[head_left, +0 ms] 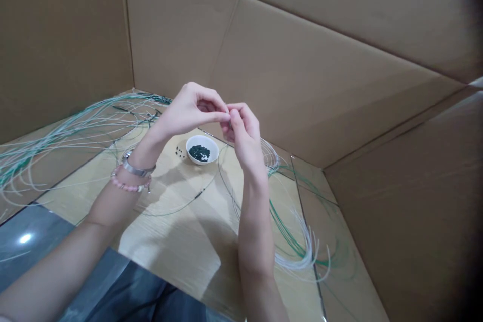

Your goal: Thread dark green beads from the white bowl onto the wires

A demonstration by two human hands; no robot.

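Observation:
My left hand [199, 108] and my right hand [243, 128] meet fingertip to fingertip above the board. Both are closed in a pinch, and what lies between the fingertips is too small to make out. Below them a white bowl [212, 147] holds small dark pieces [198, 152]. Several loose dark bits [180, 152] lie left of the bowl. A thin greenish cord [184, 206] with a dark cluster [199, 193] on it curves over the board below the bowl. A watch and a pink bead bracelet circle my left wrist.
Long white and green strands [71, 128] spread over the left side. More green and white strands [298, 251] lie at the right. Tall cardboard walls [287, 75] stand behind and on both sides of the pale board [169, 246].

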